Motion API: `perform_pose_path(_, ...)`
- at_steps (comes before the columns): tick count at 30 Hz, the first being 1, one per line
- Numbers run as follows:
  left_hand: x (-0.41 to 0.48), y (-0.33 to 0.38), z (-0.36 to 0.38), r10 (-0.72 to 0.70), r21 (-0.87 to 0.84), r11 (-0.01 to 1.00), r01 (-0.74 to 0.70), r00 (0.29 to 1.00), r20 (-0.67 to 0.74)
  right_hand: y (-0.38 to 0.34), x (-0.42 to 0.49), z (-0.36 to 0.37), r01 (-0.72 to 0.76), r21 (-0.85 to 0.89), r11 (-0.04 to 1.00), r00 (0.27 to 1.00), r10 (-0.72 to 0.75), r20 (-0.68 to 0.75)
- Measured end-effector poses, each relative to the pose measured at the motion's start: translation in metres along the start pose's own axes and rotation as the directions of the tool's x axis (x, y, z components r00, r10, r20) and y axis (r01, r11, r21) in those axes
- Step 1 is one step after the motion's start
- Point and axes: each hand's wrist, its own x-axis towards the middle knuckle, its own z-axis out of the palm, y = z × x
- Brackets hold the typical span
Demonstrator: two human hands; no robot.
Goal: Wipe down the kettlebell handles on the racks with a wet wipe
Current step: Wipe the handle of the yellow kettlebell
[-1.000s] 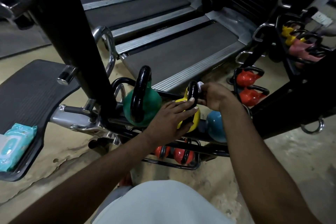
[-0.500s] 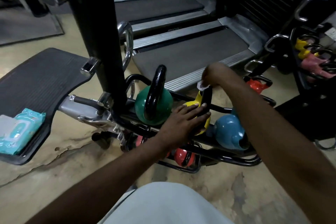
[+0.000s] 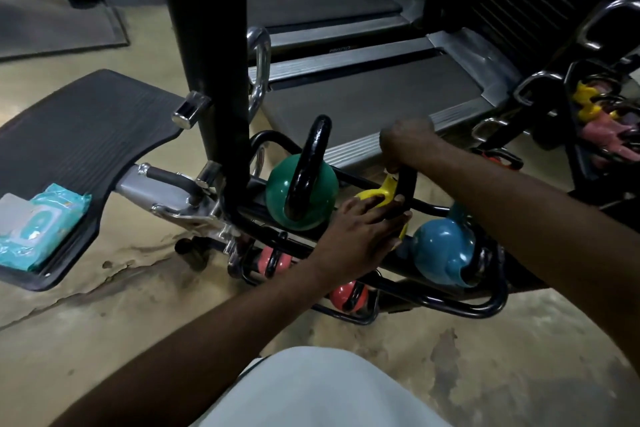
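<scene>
Yellow kettlebell [image 3: 372, 197] sat on the black rack [image 3: 485, 305], between the green kettlebell [image 3: 322, 191] and the blue kettlebell [image 3: 440, 250]. Left hand [image 3: 363, 236] lay flat, fingers spread, pressing on the yellow kettlebell's body. Right hand [image 3: 405, 146] was closed over the top of its black handle [image 3: 407, 185]; wipe itself hidden, couldn't tell. Teal wipes pack [image 3: 38, 225] lay on a black footplate [image 3: 86, 128], well left of the yellow kettlebell.

Glossy green kettlebell [image 3: 301, 198] with shiny black handle [image 3: 311, 163]; ribbed matt rubber platform [image 3: 79, 135] left; worn, blotchy floor [image 3: 138, 315].
</scene>
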Motion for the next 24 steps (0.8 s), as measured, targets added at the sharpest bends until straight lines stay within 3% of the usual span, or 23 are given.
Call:
perform_pose_path(4, -0.001, -0.002, 0.002, 0.007, 0.036, 0.999, -0.008, 1.0, 0.018, 0.004, -0.005, 0.014, -0.079, 0.104, 0.991, 0.996, 0.084, -0.043)
perform_pose_path(7, 0.0, -0.003, 0.0, 0.029, 0.067, 0.997, -0.032, 0.999, 0.036, 0.029, -0.009, 0.024, -0.192, 0.421, 0.887, 0.979, 0.203, 0.019)
perform_pose_path(9, 0.0, -0.005, 0.001, 0.039, 0.042, 0.998, -0.039, 0.999, 0.014, 0.045, -0.015, 0.044, -0.29, 0.723, 0.628, 0.955, 0.236, 0.178)
perform_pose_path(11, -0.001, -0.006, 0.003, 0.042, 0.013, 0.999, -0.042, 0.999, -0.011, 0.041, -0.028, 0.069, -0.349, 0.93, 0.114, 0.928, 0.181, 0.326)
perform_pose_path(13, -0.002, -0.007, 0.005, 0.041, -0.012, 0.999, -0.042, 0.999, -0.034, 0.029, -0.037, 0.085, -0.321, 0.862, -0.391, 0.916, 0.105, 0.388)
perform_pose_path(14, -0.001, -0.006, 0.005, 0.045, -0.017, 0.999, -0.046, 0.998, -0.043, 0.022, -0.041, 0.089, -0.297, 0.768, -0.567, 0.921, 0.043, 0.388)
perform_pose_path(15, 0.0, -0.006, 0.004, 0.053, -0.017, 0.998, -0.054, 0.997, -0.049, 0.018, -0.042, 0.093, -0.285, 0.681, -0.675, 0.924, -0.006, 0.381)
perform_pose_path(19, 0.004, -0.004, 0.0, 0.088, -0.023, 0.996, -0.09, 0.993, -0.079, 0.011, -0.04, 0.094, -0.301, 0.379, -0.875, 0.899, -0.128, 0.419)
perform_pose_path(21, 0.004, -0.004, 0.0, 0.093, -0.033, 0.995, -0.096, 0.992, -0.086, 0.008, -0.045, 0.093, -0.27, 0.261, -0.927, 0.902, -0.149, 0.406)
perform_pose_path(24, 0.003, -0.002, 0.001, 0.085, -0.035, 0.996, -0.088, 0.993, -0.081, 0.005, -0.062, 0.099, -0.223, 0.237, -0.945, 0.938, -0.143, 0.315)
